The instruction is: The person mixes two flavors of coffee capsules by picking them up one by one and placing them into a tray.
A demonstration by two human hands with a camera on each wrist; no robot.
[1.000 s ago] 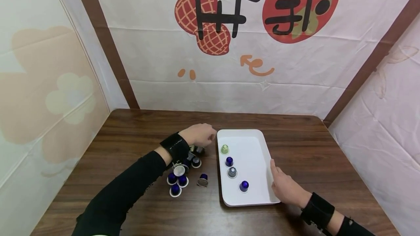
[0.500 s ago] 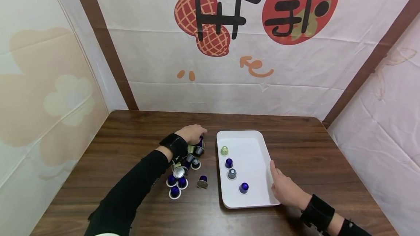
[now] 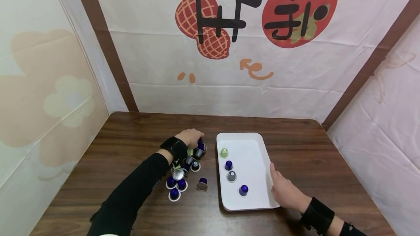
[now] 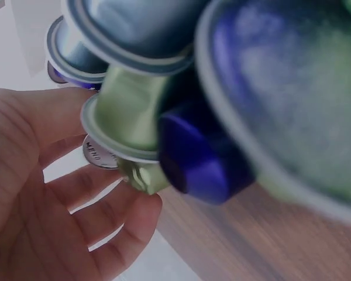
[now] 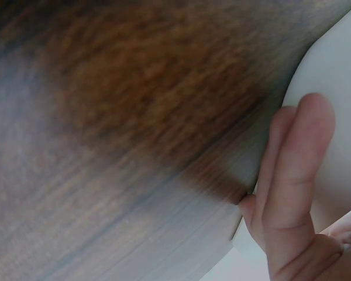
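My left hand (image 3: 191,137) reaches over the far end of a heap of coffee capsules, its fingers at a dark blue capsule (image 3: 200,141). In the left wrist view, the thumb and bent fingers lie around a green capsule (image 4: 128,111) and a silver lid (image 4: 99,153); the thumb tip is hidden, so I cannot tell whether anything is pinched. My right hand (image 3: 287,192) rests with straight fingers along the right rim of a white tray (image 3: 256,156). In the tray stand a green capsule (image 3: 224,152), a grey capsule (image 3: 231,176) and two blue ones.
Nearer me at the heap's end are several blue capsules (image 3: 174,194). A lone capsule (image 3: 202,184) lies on its side between heap and tray. The brown wooden table (image 3: 157,214) ends at a printed white cloth (image 3: 203,99) behind.
My left hand has drawn back left from beside the tray to the heap's far end, uncovering a blue capsule there. The right hand stays at the tray's rim.
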